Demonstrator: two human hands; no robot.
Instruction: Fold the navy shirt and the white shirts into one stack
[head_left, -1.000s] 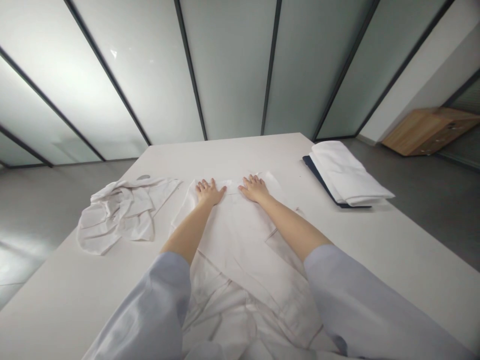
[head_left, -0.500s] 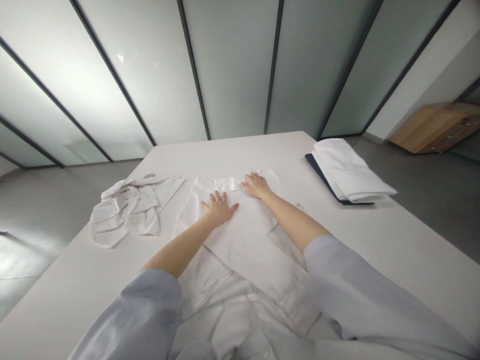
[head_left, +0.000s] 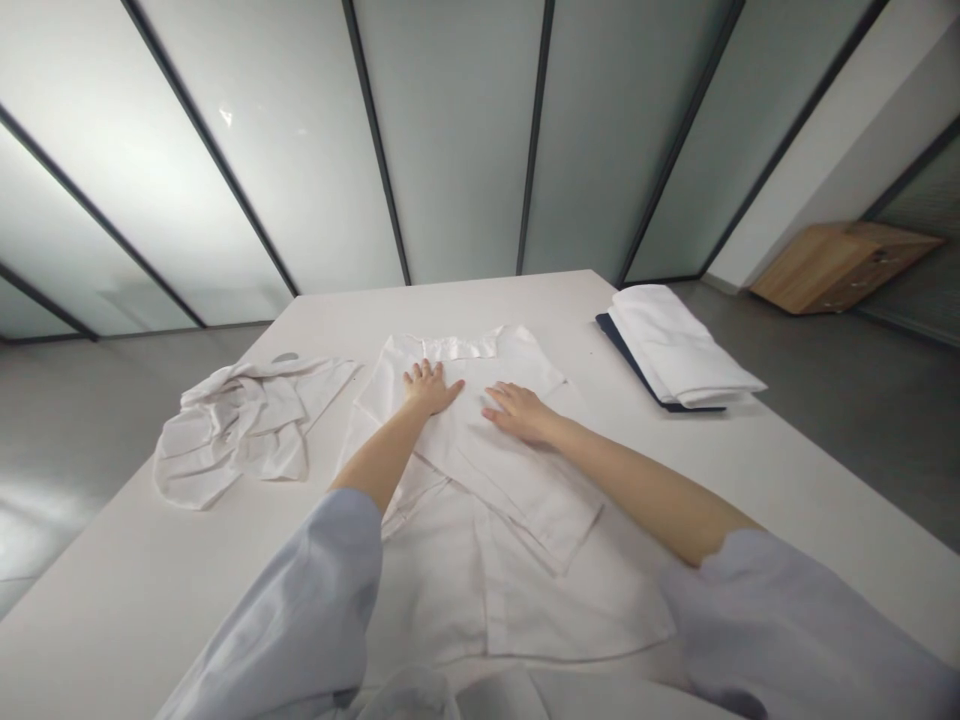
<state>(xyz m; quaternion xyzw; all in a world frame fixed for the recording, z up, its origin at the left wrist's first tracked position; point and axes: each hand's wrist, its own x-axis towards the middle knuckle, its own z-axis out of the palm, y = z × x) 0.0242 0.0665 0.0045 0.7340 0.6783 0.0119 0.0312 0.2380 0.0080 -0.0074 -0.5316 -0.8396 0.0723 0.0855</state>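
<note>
Spread on the table before me is a white shirt (head_left: 435, 570), its collar (head_left: 459, 348) at the far end and its hem near my body. One sleeve (head_left: 525, 490) lies folded diagonally across its front. My left hand (head_left: 427, 388) rests flat on the cloth just below the collar, fingers spread. To the right of it, my right hand (head_left: 519, 410) lies on the upper part of the shirt with its fingers stretched out. Neither hand grips anything. My forearms hide parts of both shirt sides.
A crumpled white garment (head_left: 247, 420) lies on the table's left side, with a small grey disc (head_left: 285, 357) behind it. Folded white cloth (head_left: 679, 345) sits on a dark blue flat item (head_left: 637, 360) at the right. The white table (head_left: 750, 500) stands before frosted glass panels (head_left: 457, 140).
My right hand has moved from beside the collar down toward me. The lower shirt and hem now lie flatter and show more. My left hand stays near the collar.
</note>
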